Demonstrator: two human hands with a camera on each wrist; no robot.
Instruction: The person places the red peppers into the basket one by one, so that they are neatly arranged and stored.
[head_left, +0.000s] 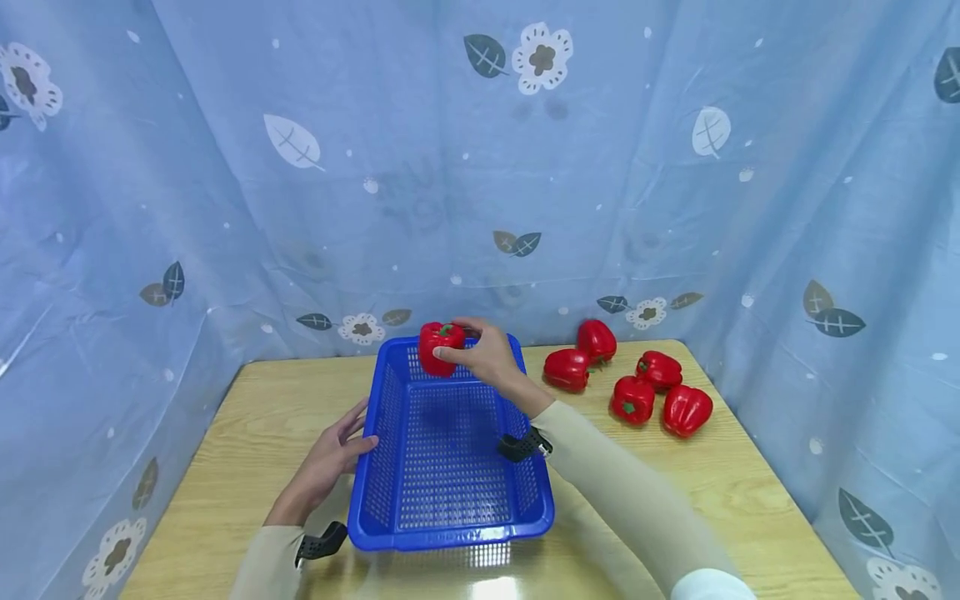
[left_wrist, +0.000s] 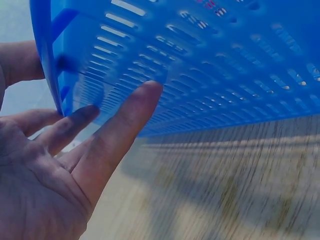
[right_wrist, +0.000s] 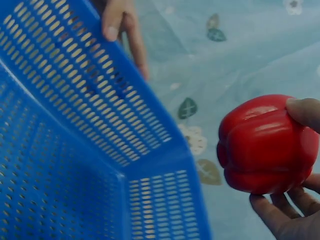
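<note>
Red pepper (head_left: 431, 350) is pinched by the right hand (head_left: 482, 356), while the blue basket (head_left: 453, 483), below that grip, is held by the left hand (head_left: 330, 458); a loading step seems under way, and lowering before release is probably called for.

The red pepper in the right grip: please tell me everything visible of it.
This pepper is glossy red and smooth, possibly plastic, with rounded lobes, grooves and a short green stem. In the head view its stem end is uppermost, and it appears over the far end of the blue basket; the right wrist view shows it apart from the rim. Only the right grip visibly touches it, thumb on one side, fingers opposite.
</note>
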